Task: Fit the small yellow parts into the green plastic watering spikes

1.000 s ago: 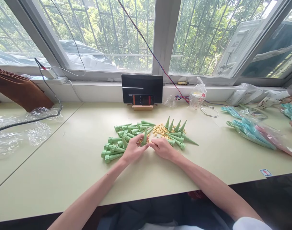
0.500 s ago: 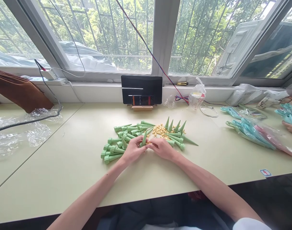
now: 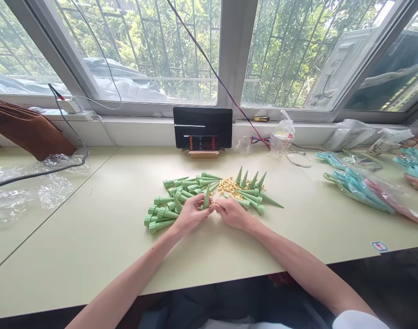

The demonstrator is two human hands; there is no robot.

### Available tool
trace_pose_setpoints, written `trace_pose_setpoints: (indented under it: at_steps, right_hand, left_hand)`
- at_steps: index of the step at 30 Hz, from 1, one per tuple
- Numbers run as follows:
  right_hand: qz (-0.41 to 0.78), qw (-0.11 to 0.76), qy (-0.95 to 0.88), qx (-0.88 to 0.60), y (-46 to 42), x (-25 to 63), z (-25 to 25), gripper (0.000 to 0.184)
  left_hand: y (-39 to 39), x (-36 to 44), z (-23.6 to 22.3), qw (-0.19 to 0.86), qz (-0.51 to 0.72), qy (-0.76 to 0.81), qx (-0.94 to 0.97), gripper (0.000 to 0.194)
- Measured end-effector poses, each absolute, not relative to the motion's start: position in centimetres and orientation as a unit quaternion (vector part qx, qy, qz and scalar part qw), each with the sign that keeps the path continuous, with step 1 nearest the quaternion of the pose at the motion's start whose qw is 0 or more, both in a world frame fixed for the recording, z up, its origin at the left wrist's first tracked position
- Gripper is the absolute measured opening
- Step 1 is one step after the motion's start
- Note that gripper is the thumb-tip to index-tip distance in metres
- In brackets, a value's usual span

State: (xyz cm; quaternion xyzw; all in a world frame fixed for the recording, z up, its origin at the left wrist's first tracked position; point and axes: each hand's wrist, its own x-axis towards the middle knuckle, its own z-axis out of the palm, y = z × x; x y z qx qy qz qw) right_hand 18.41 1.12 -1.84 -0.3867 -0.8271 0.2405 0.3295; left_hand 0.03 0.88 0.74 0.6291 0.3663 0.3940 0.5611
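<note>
My left hand [image 3: 191, 213] is closed around a green plastic watering spike [image 3: 206, 198], its point upward. The fingers of my right hand [image 3: 231, 213] are pinched together close to the spike's base; what they grip is hidden or too small to name. A heap of similar green spikes with ribbed caps [image 3: 165, 213] lies beside and beyond my left hand. Small pale-yellow pieces [image 3: 228, 185] are piled just past both hands. Behind my right hand, several spikes [image 3: 253, 181] stand point up, while others [image 3: 252, 199] lie flat.
A phone [image 3: 204, 143] leans against a dark tablet [image 3: 202, 119] at the windowsill. To the right lie blue and pink plastic items [image 3: 366, 189] in clear bags, with another person's hand [image 3: 417, 183] at the edge. A brown bag [image 3: 30, 130] and clear wrap [image 3: 54, 189] are on the left.
My right hand has shifted slightly right, and its fingertips have drawn a little away from the spike's base. My left hand keeps the spike in nearly the same place.
</note>
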Motion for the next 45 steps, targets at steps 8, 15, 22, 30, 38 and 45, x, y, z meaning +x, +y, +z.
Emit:
trace_pose_setpoints:
  at_steps: [8, 15, 22, 30, 38, 45]
  right_hand:
    - [0.256, 0.329, -0.82, -0.393, 0.98, 18.42, -1.31, 0.04]
    - [0.262, 0.333, -0.823, -0.378, 0.98, 18.36, -1.22, 0.038]
    - [0.257, 0.328, -0.824, -0.385, 0.94, 18.35, -1.47, 0.04]
    - [0.257, 0.32, -0.824, -0.391, 0.9, 18.33, -1.32, 0.047]
    - [0.254, 0.336, -0.826, -0.374, 0.9, 18.36, -1.12, 0.035]
    - [0.247, 0.319, -0.83, -0.386, 0.87, 18.31, -1.36, 0.036]
  left_hand:
    - [0.81, 0.05, 0.98, 0.57, 0.392, 0.367, 0.622, 0.026]
    - [0.86, 0.17, 1.02, 0.566, 0.391, 0.369, 0.625, 0.024]
    - [0.66, 0.24, 1.32, 0.562, 0.389, 0.376, 0.626, 0.021]
    - [0.5, 0.26, 1.26, 0.561, 0.381, 0.378, 0.63, 0.021]
    - [0.75, 0.22, 1.13, 0.561, 0.383, 0.373, 0.632, 0.018]
    - [0.65, 0.18, 0.88, 0.565, 0.375, 0.38, 0.63, 0.018]
